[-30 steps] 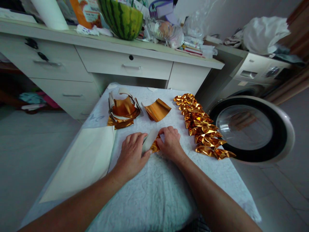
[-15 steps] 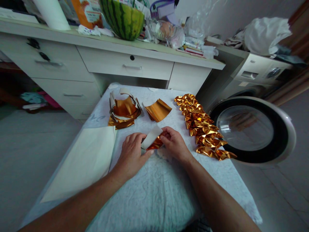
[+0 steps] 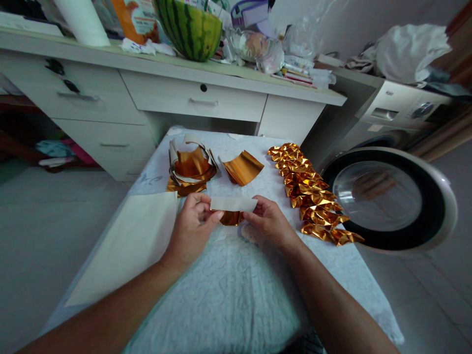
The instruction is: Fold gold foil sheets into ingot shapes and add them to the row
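Between my hands is a sheet of gold foil paper (image 3: 233, 204), its pale backing strip on top and shiny gold showing below. My left hand (image 3: 193, 223) pinches its left end between thumb and fingers. At the other end, my right hand (image 3: 268, 220) is closed on the paper too. Just beyond lies a small stack of curved gold sheets (image 3: 244, 168). To its left sits a larger bundle of curled gold and white sheets (image 3: 191, 164). Folded gold foil pieces (image 3: 308, 194) form a long row on the right.
A cloth-covered table (image 3: 221, 285) carries the papers, with a large pale sheet (image 3: 129, 246) at its left. Behind it stands a white drawer desk (image 3: 199, 101) holding a cut watermelon (image 3: 188, 32) and clutter. The open washing machine door (image 3: 383, 196) reaches near the table's right edge.
The gold paper has turned from a slant to nearly level. My left hand has shifted up and left to its left end, while my right hand has stayed about the same place.
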`<state>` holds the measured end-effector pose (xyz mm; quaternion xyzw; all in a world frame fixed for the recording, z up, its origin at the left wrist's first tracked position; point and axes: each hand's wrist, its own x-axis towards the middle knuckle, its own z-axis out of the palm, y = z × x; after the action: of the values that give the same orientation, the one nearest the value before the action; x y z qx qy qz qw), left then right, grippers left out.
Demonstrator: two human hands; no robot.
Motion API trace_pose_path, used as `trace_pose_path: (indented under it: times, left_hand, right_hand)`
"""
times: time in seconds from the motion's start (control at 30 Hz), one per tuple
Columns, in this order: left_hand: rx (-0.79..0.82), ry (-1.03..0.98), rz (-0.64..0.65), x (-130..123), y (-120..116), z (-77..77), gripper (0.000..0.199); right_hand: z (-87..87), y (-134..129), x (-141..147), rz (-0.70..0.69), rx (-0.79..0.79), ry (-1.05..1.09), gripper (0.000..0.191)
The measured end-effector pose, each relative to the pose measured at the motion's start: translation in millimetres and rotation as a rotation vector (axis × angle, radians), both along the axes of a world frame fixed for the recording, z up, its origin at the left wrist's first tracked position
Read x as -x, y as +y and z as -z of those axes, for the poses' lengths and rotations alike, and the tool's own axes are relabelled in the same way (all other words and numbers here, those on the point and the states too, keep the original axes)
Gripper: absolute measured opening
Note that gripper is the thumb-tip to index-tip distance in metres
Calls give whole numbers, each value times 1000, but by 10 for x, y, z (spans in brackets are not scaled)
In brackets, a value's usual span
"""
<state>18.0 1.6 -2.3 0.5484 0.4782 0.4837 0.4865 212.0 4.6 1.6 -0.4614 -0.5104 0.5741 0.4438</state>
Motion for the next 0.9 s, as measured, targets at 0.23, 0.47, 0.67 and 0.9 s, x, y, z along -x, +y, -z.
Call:
trace_pose_path:
  times: [0.23, 0.47, 0.67, 0.9]
  left_hand:
    - [-4, -19, -46, 29, 5, -19, 32]
    - [-52, 11, -74, 28, 10, -6, 14]
    - [-90, 97, -13, 35, -8, -1, 14]
    - [-145, 180, 59, 1, -33, 18, 38]
  right_hand:
    - [-41, -63, -11, -116, 57, -9, 33]
    - [-101, -104, 49, -87, 93, 73, 34]
    - [-23, -66, 49, 73, 36, 52, 30]
    - [10, -93, 106, 76, 42, 76, 32]
